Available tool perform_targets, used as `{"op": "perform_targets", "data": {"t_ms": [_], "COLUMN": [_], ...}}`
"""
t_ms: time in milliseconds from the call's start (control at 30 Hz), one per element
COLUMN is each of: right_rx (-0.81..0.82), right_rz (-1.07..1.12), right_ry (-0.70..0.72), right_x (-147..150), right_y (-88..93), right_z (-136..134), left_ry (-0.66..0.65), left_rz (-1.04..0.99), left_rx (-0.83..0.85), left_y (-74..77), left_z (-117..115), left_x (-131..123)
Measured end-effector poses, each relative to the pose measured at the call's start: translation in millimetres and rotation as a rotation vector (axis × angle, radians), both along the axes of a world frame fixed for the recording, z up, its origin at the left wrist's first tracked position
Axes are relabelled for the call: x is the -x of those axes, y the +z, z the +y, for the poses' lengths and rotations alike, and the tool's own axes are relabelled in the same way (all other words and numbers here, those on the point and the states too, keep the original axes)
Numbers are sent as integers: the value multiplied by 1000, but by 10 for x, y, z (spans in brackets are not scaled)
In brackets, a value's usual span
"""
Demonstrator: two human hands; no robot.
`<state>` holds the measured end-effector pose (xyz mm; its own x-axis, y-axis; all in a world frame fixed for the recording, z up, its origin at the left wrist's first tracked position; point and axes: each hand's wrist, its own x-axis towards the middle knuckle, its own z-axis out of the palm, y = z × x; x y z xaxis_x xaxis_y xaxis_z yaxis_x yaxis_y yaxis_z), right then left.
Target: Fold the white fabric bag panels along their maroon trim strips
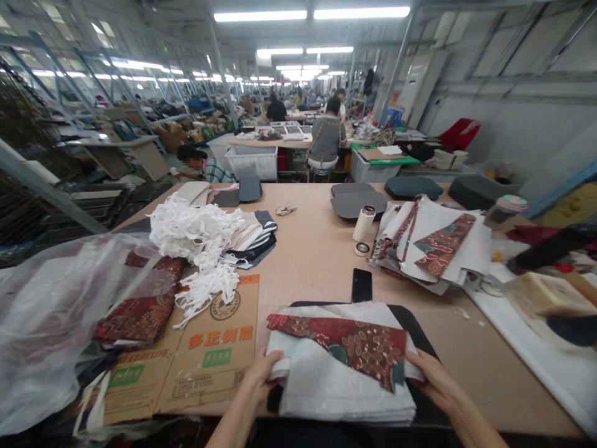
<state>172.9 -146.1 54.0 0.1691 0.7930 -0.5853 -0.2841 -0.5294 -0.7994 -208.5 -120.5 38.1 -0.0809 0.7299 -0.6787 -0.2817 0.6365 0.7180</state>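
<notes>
1. The left hand [261, 373] and right hand [431, 379] are well apart, one on each side of a stack of white cloth [338, 389], gripping its left and right edges.
2. The stack lies between the hands at the near edge of the surface [317, 249]. A red-brown patterned cloth piece [347, 342] lies across its top, and its right end reaches the fingers [417, 367] of the right hand.
3. A black mat [417, 330] shows beneath the stack, past its far and right edges.
4. A black phone [362, 285] lies just beyond the stack, its near end touching or nearly touching the far edge.
5. To the left of the left hand, a flattened cardboard box [205, 354] lies with printed orange characters. A pile of white cloth strips [198, 236] sits on its far end, beside folded dark and striped cloth [254, 239].
6. Further left, a clear plastic bag [60, 317] covers part of the near left corner.
7. To the far right of the right hand, another heap of white and patterned cloth [431, 242] lies on the surface, with a white paper roll [364, 224] just left of it.
8. Far beyond, a seated person [326, 137] works at another table.
</notes>
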Motion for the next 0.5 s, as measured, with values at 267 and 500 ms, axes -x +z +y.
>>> {"op": "perform_targets", "data": {"t_ms": [267, 500], "right_rx": [268, 56], "right_rz": [-279, -381], "right_ry": [232, 305], "right_x": [-125, 15], "right_y": [-352, -470], "right_z": [-469, -245], "left_ry": [35, -206], "left_rz": [115, 89], "left_rx": [84, 249], "left_y": [-359, -471], "left_z": [-478, -575], "left_x": [91, 216]}}
